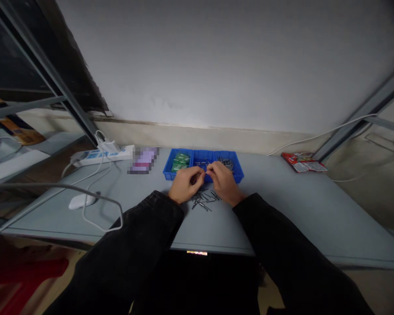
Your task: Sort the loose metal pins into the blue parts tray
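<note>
My left hand (pixel 184 183) and my right hand (pixel 224 183) meet fingertip to fingertip, just in front of the blue three-part bin (pixel 203 154). Both are closed in a pinch; whatever lies between the fingertips is too small to make out. Below them a loose pile of thin metal pins or screws (pixel 202 202) lies on the table. Green packets (pixel 180 162) fill the bin's left compartment. A few slim metal pieces (pixel 202 163) show in the middle one, partly hidden by my hands. Grey metal parts (pixel 228 163) sit in the right compartment.
At the left stands a white power strip (pixel 105 154) with plugs and looping white cables (pixel 121 214). A blurred purple item (pixel 144 160) and a white rounded case (pixel 82 201) lie on the grey table (pixel 282 210). A red snack packet (pixel 304 162) rests at the right.
</note>
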A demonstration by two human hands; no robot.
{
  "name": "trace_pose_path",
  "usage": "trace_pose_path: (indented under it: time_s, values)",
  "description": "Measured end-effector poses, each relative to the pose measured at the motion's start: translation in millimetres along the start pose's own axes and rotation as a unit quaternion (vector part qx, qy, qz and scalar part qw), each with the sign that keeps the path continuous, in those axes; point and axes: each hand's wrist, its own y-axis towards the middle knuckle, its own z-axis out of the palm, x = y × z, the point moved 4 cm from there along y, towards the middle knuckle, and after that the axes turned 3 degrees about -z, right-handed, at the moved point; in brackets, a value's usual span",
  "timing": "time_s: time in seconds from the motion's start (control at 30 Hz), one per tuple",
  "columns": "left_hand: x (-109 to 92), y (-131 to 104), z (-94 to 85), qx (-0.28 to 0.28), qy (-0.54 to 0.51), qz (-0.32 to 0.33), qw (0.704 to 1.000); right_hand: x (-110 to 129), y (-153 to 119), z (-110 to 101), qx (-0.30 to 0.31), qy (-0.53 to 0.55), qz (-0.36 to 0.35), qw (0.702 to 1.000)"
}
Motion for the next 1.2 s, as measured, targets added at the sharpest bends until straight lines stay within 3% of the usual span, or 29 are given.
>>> trace_pose_path:
  time_s: [0.33,0.87,1.2]
  values:
    - [0.4,1.1,-2.5,-0.028,0.008,-0.014,0.999,0.2,-2.8,0.2,-0.001,0.021,0.008,1.000]
    - [-0.9,-0.8,-0.4,-0.006,-0.001,0.002,1.000,-0.1,-0.8,-0.4,0.012,0.008,0.007,1.000]
    - [0.9,0.2,-3.7,-0.032,0.011,-0.009,0.999,-1.4,-3.9,0.9,-0.002,0.023,0.017,1.000]
